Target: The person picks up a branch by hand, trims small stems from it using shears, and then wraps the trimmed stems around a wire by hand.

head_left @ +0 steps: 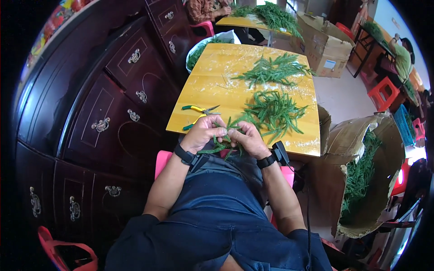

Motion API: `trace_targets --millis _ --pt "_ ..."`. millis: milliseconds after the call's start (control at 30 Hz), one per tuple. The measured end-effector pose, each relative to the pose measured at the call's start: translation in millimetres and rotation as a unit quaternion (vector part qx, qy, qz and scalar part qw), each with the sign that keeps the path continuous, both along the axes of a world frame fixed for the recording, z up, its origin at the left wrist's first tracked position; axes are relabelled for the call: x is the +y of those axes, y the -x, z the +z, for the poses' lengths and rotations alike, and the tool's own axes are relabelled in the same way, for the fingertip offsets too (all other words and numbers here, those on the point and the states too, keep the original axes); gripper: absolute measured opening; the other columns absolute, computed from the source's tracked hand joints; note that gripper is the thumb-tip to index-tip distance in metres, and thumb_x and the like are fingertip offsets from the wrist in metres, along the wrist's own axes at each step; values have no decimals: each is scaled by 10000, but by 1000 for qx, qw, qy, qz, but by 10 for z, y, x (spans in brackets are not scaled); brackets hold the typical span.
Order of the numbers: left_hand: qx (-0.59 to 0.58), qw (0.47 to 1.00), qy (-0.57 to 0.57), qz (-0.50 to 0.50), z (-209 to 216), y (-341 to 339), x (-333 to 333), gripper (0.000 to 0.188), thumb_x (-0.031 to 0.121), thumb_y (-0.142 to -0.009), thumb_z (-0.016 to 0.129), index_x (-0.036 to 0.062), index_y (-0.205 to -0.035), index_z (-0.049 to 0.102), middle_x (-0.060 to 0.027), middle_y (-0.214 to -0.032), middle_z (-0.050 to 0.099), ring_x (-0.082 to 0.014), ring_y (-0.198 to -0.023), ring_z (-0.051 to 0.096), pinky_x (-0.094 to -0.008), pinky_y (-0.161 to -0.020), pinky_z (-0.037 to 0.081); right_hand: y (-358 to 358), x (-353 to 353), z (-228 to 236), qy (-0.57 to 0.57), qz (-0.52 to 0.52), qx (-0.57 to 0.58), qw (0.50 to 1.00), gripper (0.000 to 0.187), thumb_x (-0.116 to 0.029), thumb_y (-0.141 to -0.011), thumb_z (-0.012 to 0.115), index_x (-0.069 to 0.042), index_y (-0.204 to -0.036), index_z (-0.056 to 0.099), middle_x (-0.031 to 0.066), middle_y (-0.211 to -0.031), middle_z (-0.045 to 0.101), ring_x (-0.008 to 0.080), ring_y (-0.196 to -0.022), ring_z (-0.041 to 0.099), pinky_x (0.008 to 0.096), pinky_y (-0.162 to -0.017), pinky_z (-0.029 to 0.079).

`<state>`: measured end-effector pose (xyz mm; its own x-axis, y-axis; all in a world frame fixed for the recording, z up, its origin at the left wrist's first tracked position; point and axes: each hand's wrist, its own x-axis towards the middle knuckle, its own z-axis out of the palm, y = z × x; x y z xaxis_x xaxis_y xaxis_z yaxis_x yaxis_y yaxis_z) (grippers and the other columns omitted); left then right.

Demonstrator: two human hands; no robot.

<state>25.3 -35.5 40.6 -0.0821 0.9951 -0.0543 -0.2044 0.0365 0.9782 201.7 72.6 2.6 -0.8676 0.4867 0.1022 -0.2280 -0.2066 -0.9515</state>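
Above my lap, at the near edge of the yellow table (212, 86), both hands meet on one green artificial pine sprig (219, 147). My left hand (205, 133) is closed, pinching the sprig between thumb and fingers. Close beside it, my right hand (251, 141) pinches the same sprig, its thumb nearly touching the left thumb. Needled ends hang below the hands; the exact joint between the fingertips is hidden. Pliers (200, 109) with yellow and green handles lie just beyond my left hand. Past my right hand rests a heap of curled green sprigs (276, 113).
Straighter sprigs (275, 71) lie farther back on the table. A dark wooden cabinet (113, 122) stands close on the left. An open cardboard box (330, 180) of greenery is at right. Behind are a white sack (231, 37), another box (332, 56), a red stool (384, 93) and people (400, 63).
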Motion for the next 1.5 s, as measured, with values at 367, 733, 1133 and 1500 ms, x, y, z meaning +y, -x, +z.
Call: trace_targets --millis 367,733,1133,1500 --pt "32 999 -3 10 0 34 -9 112 77 -885 710 58 -919 605 -17 -796 642 -94 -662 610 -234 -618 515 58 42 -55 -31 24 -47 998 121 -168 -974 634 -50 -949 620 2 -747 635 76 -674 614 255 -593 511" --pt "-43 992 -13 114 -85 -20 38 61 37 -904 665 41 -928 608 -36 -811 646 -130 -666 610 -257 -632 506 126 -194 180 -479 -293 44 826 269 -14 -809 691 -53 -1067 623 104 -899 628 289 -747 654 346 -645 521" --pt "-58 992 17 111 -93 -84 40 65 37 -907 666 30 -944 613 -42 -826 645 -136 -680 611 -252 -640 506 184 -123 43 -616 -357 42 701 289 -18 -762 659 -78 -1044 671 90 -1001 629 297 -864 633 384 -711 523" --pt "-79 993 19 83 -62 32 12 71 63 -912 676 32 -951 626 -46 -818 656 -131 -669 623 -237 -631 508 141 -174 46 -420 -234 -64 875 168 -30 -862 643 -49 -1027 661 110 -932 655 282 -813 647 338 -780 526"
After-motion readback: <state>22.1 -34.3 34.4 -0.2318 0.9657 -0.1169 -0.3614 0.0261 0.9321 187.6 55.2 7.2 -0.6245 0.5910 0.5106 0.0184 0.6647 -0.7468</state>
